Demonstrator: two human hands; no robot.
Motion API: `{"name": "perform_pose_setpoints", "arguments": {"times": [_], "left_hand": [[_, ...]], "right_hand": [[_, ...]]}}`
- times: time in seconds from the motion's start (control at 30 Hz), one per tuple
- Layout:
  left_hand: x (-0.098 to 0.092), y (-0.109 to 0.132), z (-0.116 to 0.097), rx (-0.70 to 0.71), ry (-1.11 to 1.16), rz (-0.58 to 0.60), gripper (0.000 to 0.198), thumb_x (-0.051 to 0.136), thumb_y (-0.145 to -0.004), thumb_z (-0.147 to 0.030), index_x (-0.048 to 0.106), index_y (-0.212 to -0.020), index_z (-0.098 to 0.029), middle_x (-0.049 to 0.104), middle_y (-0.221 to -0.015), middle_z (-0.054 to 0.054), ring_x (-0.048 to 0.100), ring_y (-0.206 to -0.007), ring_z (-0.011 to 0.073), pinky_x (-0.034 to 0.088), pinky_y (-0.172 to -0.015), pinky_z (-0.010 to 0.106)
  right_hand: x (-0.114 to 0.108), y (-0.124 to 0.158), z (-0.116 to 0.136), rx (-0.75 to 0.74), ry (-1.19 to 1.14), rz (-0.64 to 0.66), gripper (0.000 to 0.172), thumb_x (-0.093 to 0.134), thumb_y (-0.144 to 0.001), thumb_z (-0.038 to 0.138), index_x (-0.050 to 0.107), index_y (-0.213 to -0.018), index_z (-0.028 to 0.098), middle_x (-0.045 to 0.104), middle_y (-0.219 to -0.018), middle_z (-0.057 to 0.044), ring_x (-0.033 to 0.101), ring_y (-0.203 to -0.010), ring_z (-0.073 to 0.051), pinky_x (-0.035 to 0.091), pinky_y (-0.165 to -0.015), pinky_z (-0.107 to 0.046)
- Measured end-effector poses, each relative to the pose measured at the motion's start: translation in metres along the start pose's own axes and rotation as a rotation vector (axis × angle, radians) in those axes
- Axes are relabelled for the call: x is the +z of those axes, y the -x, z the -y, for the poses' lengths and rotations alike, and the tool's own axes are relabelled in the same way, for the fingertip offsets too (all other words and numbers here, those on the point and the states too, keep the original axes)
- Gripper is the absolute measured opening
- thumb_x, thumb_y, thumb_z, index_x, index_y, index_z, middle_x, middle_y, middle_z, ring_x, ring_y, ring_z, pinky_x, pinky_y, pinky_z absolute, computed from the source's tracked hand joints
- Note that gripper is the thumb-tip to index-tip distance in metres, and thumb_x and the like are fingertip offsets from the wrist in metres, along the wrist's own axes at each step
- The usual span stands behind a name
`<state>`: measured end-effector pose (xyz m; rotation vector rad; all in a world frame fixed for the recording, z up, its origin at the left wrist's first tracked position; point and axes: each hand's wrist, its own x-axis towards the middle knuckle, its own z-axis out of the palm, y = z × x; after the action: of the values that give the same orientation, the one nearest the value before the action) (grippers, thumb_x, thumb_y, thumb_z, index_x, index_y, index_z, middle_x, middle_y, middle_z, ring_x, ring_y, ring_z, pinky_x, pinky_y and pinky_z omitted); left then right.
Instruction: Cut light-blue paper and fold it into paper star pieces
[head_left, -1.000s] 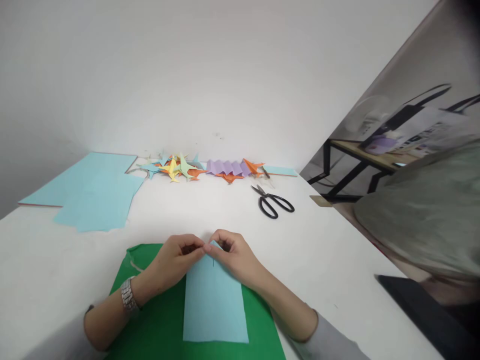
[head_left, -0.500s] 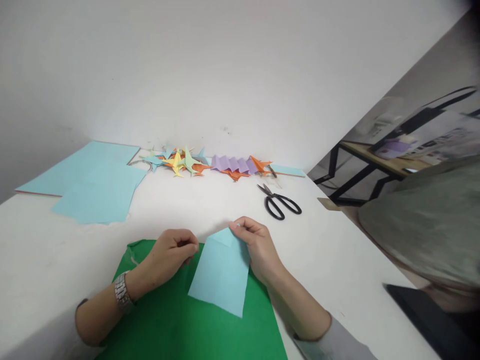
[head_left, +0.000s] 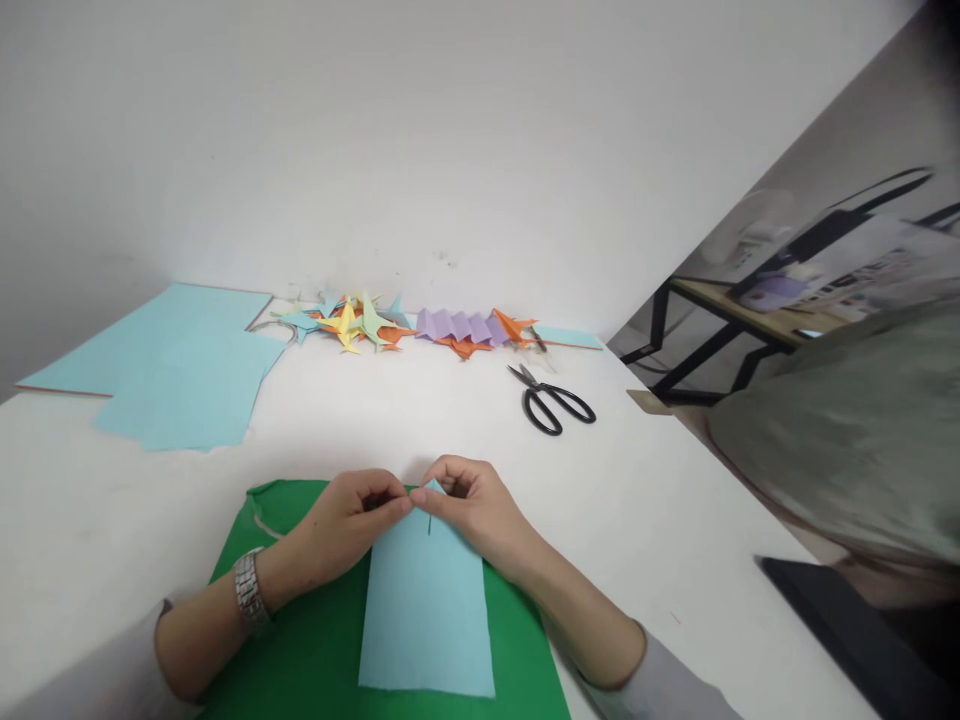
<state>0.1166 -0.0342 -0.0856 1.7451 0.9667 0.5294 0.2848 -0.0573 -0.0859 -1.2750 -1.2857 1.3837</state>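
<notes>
A light blue sheet of paper (head_left: 427,620) lies over a green board (head_left: 300,660), its straight lower edge toward me and its top drawn to a small point. My left hand (head_left: 360,525) pinches the sheet's upper left edge, thumb against fingers. At the tip, the thumb and fingers of my right hand (head_left: 480,510) are closed on the same sheet. The two thumbs nearly meet there. A short dark line shows on the paper just below the right thumb. The fingertips behind the paper are hidden.
Black-handled scissors (head_left: 551,400) lie beyond my right hand. Folded paper shapes (head_left: 360,322) and a pleated purple paper (head_left: 457,328) line the wall. Light blue sheets (head_left: 187,380) are stacked at left. Another person's sleeve (head_left: 847,430) is at right, near a dark flat object (head_left: 817,620).
My left hand has moved right and taken hold of the paper's top. The sheet has turned straighter and come lower, and my right hand has shifted left with it.
</notes>
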Motion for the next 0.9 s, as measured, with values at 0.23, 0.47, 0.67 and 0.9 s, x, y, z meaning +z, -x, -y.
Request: {"name": "perform_pose_setpoints", "arguments": {"times": [0.23,0.47,0.67,0.9], "left_hand": [[0.0,0.002,-0.008,-0.029,-0.037,0.034,0.023,0.043,-0.08,-0.032,0.044,-0.063,-0.017,0.034,-0.058,-0.006,0.029,-0.056,0.0098,0.024,-0.051,0.023],[-0.002,0.002,-0.011,-0.043,-0.022,0.045,0.02,0.043,-0.079,-0.03,0.045,-0.064,-0.017,0.036,-0.059,-0.005,0.031,-0.056,0.0099,0.025,-0.052,0.024],[-0.001,0.002,-0.011,-0.062,0.051,-0.025,0.022,0.045,-0.077,-0.032,0.045,-0.062,-0.017,0.036,-0.058,-0.005,0.03,-0.056,0.0096,0.025,-0.052,0.024],[-0.001,0.0,-0.008,-0.064,0.141,-0.057,0.022,0.048,-0.077,-0.036,0.051,-0.069,-0.016,0.04,-0.061,-0.004,0.034,-0.058,0.01,0.027,-0.053,0.023]], "right_hand": [[0.001,-0.001,-0.002,0.065,-0.116,0.001,0.035,0.074,-0.057,0.044,0.052,-0.054,0.017,0.039,-0.047,0.007,0.029,-0.046,-0.007,0.021,-0.045,-0.023],[0.002,0.0,-0.004,0.142,-0.199,-0.043,0.042,0.068,-0.063,0.05,0.049,-0.049,0.016,0.037,-0.043,0.006,0.027,-0.042,-0.006,0.02,-0.043,-0.023],[-0.001,-0.001,-0.003,0.075,-0.121,-0.017,0.038,0.055,-0.075,0.051,0.059,-0.062,0.015,0.044,-0.05,0.004,0.036,-0.047,-0.008,0.025,-0.045,-0.023],[0.0,0.001,-0.004,0.018,-0.035,0.074,0.027,0.064,-0.07,0.04,0.055,-0.061,0.016,0.039,-0.051,0.006,0.03,-0.047,-0.006,0.021,-0.044,-0.022]]}}
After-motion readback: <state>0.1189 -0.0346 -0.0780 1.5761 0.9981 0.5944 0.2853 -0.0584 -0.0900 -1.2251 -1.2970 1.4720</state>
